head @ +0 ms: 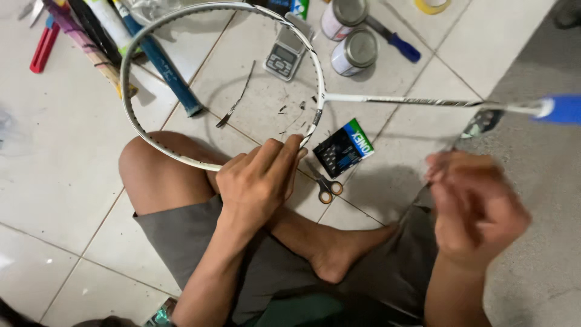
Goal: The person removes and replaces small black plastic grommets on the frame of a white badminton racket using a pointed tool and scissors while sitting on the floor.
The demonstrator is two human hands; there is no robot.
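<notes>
Unstrung white racket [181, 36] held low over the tiled floor [54, 181], hoop resting against the bent knee [151, 163]. Long axis running left to right and slightly downward: hoop at the left, thin white shaft [411, 101] stretching right to a blue grip [563, 109] at the frame's edge. Handle pointing right, hoop's top pointing left.

Left hand [257, 181] closed on the hoop's lower rim near the throat — fingers curled over the frame, thumb tip pressed up beside it. Right hand [475, 206] raised apart from the racket, below the shaft's far end, blurred; fingers loosely bunched, whether pinching anything cannot be told.

Just below the throat, on the floor: a small flat packet [344, 148], black with a blue-and-green end panel, lying askew. Touching its lower left corner, scissors [324, 181] with orange handles. Inside the hoop's outline, a thin dark strip [236, 100] and scattered small scraps [290, 112].

Above the hoop's right side, a small grey scale [284, 54], partly crossed by the frame. Right of it, two round tins [350, 33] with metal lids and pale labels, a blue-handled tool [396, 39] beside them. A yellow tape roll [433, 5] at the top edge.

Upper left: several racket handles [160, 60] lying diagonally — blue, black, white, pinkish wraps — and a red tool [43, 45] further left.
</notes>
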